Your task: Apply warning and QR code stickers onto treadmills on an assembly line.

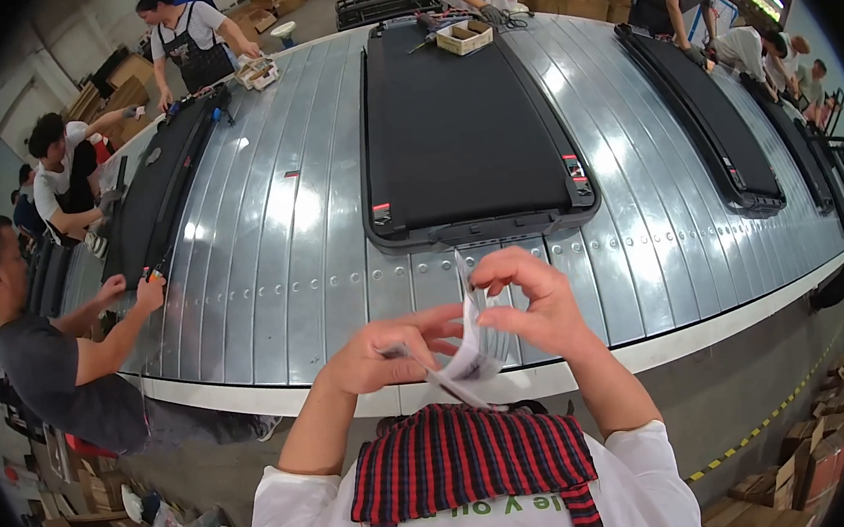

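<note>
My left hand [382, 355] and my right hand [534, 306] are raised in front of my chest, over the near edge of the conveyor. Between them is a thin, floppy white packet [476, 351] with dark print and a clear, plastic-like part. The fingers of my left hand are curled round its left side. My right thumb and forefinger pinch its upper end. Just beyond my hands, a large flat black case-like panel [461, 135] lies on the slatted metal conveyor [277, 326], with red-marked black pieces at its near corners.
A small box of parts [465, 37] and a tool sit on the panel's far end. More black panels [700, 119] lie to the right and left [159, 186]. A person in a dark shirt [48, 346] works at my left; others stand along the far side. Cardboard boxes [819, 440] are piled behind at right.
</note>
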Demonstrator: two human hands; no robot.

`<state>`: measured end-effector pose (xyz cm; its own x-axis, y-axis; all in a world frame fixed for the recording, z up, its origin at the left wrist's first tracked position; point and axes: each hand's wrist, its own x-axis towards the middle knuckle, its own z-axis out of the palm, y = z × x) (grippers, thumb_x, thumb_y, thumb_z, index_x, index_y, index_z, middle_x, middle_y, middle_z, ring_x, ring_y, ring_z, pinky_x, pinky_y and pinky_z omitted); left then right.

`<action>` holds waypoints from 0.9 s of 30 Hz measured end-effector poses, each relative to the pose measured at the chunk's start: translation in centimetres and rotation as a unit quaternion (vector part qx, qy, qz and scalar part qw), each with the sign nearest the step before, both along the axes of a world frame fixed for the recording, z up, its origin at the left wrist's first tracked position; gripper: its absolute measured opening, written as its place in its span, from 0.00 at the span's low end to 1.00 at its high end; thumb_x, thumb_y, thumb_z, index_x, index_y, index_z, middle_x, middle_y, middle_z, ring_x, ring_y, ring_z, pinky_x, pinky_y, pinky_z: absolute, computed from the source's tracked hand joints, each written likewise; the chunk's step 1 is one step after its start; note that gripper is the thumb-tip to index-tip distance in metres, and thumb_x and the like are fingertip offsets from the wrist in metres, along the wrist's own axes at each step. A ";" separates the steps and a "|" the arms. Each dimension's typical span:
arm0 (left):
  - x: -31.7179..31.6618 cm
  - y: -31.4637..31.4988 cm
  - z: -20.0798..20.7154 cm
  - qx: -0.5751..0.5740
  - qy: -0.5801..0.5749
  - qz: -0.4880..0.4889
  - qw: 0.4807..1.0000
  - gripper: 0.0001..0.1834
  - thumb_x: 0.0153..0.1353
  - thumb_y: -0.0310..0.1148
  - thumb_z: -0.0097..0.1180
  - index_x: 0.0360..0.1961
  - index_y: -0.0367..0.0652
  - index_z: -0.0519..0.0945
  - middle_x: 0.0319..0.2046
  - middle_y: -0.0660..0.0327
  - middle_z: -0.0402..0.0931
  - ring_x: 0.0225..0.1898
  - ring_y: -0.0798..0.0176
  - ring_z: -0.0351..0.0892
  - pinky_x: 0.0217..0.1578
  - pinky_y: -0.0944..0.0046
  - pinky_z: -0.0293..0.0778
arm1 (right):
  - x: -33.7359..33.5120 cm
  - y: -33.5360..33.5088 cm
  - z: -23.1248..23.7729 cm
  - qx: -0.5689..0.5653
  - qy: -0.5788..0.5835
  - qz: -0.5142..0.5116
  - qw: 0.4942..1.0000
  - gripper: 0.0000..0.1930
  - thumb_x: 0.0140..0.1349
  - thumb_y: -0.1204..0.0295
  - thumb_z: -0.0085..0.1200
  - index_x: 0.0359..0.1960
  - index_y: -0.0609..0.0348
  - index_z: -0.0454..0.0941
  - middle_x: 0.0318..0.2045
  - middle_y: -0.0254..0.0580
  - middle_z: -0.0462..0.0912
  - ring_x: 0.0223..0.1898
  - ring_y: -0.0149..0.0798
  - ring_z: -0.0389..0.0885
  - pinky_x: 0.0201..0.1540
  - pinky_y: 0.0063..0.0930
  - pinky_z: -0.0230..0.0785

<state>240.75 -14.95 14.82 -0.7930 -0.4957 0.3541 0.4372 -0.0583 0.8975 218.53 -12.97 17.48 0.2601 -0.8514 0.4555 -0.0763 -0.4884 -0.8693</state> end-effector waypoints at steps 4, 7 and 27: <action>2.9 0.4 1.2 -0.013 0.002 0.005 1.000 0.03 0.48 0.22 0.55 0.20 0.38 0.75 0.56 0.37 0.53 0.54 0.41 0.62 0.51 0.48 0.61 | 3.4 -0.5 0.2 -0.014 -0.003 0.051 0.999 0.13 0.45 0.75 0.60 0.34 0.61 0.74 0.33 0.40 0.76 0.32 0.32 0.73 0.34 0.23 0.66; 5.5 0.0 1.1 -0.018 0.026 -0.015 0.999 0.03 0.48 0.22 0.54 0.21 0.39 0.75 0.57 0.37 0.52 0.55 0.41 0.61 0.51 0.48 0.59 | 5.8 -1.2 -0.2 0.031 -0.022 0.107 0.994 0.11 0.47 0.74 0.59 0.33 0.63 0.75 0.30 0.39 0.76 0.31 0.31 0.74 0.34 0.21 0.66; 14.4 -9.5 -3.8 0.267 -0.085 0.367 0.887 0.15 0.53 0.30 0.54 0.41 0.33 0.72 0.34 0.59 0.75 0.35 0.69 0.74 0.36 0.67 0.72 | 13.2 -7.9 -2.6 0.161 -0.267 -0.198 0.929 0.04 0.58 0.73 0.48 0.28 0.58 0.72 0.25 0.33 0.75 0.24 0.25 0.72 0.26 0.17 0.66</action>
<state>255.18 -24.47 11.03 -0.2064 -0.9618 -0.1797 0.3948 -0.2499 0.8841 231.74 -20.92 14.88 -0.2924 -0.9468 0.1347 0.2903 -0.2221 -0.9308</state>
